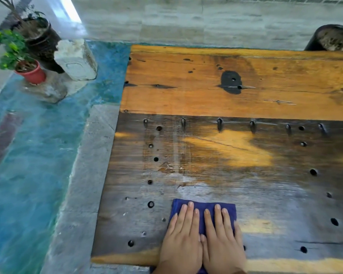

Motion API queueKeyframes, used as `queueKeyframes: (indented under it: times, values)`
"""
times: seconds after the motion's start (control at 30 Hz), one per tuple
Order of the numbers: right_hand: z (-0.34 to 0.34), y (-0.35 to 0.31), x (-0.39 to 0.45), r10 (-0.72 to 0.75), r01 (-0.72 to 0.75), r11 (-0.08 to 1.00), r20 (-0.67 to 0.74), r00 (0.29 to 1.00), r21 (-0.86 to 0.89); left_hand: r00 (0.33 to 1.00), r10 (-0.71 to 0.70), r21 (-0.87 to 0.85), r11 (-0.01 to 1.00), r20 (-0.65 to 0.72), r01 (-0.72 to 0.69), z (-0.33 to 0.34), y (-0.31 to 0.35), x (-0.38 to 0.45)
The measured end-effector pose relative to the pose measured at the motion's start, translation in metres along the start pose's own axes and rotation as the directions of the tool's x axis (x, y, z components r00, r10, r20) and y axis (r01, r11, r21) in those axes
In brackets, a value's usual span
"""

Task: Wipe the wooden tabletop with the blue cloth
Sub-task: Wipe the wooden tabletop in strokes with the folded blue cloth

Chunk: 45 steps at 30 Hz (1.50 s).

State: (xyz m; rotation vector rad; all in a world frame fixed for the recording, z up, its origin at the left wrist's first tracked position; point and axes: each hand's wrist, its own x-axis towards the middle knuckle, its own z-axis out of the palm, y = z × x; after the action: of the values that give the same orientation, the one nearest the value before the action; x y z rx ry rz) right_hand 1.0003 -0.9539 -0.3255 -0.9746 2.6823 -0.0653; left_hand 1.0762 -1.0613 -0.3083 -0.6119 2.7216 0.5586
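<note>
The wooden tabletop (236,91) fills the right of the head view, orange at the far plank and dark with round holes nearer me. A folded blue cloth (203,207) lies flat near its front edge. My left hand (181,238) and my right hand (222,238) press side by side on top of the cloth, palms down, fingers straight and pointing away from me. A pale damp streak runs across the wood just beyond the cloth.
Left of the table the floor is blue-green with a grey stone strip. A small plant in a red pot (33,73), a dark larger pot (40,36) and a white block (76,60) stand at the far left. A dark chair back (333,37) is at the far right.
</note>
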Motion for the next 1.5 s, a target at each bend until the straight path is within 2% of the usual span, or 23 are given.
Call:
queueKeyframes:
  times: [0.17, 0.27, 0.53, 0.7, 0.8, 1.13, 1.33, 1.5]
  values:
    - [-0.006, -0.049, 0.001, -0.043, 0.045, 0.999, 0.135, 0.990, -0.016, 0.998, -0.064, 0.033, 0.997, -0.008, 0.065, -0.010, -0.043, -0.019]
    - [-0.006, -0.055, 0.005, -0.052, 0.053, 0.999, 0.095, 0.994, -0.009, 0.998, -0.062, 0.029, 0.998, 0.025, 0.062, -0.014, -0.051, -0.019]
    - [-0.005, -0.060, 0.022, -0.108, 0.102, 0.992, 0.080, 0.991, 0.067, 0.998, 0.010, 0.037, 0.999, -0.061, -0.007, -0.017, -0.065, 0.000]
    - [-0.015, -0.075, 0.087, -0.099, 0.081, 0.992, 0.198, 0.975, 0.098, 0.999, 0.002, 0.067, 0.998, -0.036, 0.000, -0.042, -0.087, 0.055]
    - [-0.010, -0.073, 0.138, -0.143, 0.133, 0.989, 0.186, 0.972, 0.067, 0.998, -0.055, 0.072, 0.996, -0.042, 0.058, -0.059, -0.097, 0.101]
    - [-0.033, -0.065, 0.272, -0.185, 0.186, 0.983, 0.145, 0.972, 0.009, 0.990, -0.105, 0.097, 0.989, -0.093, 0.114, -0.093, -0.117, 0.219]
    - [-0.038, -0.066, 0.308, -0.189, 0.187, 0.982, 0.168, 0.967, 0.027, 0.995, -0.059, 0.131, 0.989, -0.080, 0.069, -0.112, -0.128, 0.263]
    - [-0.050, -0.067, 0.357, -0.187, 0.180, 0.981, 0.110, 0.976, 0.075, 0.989, -0.050, 0.145, 0.987, -0.140, 0.070, -0.128, -0.138, 0.307]
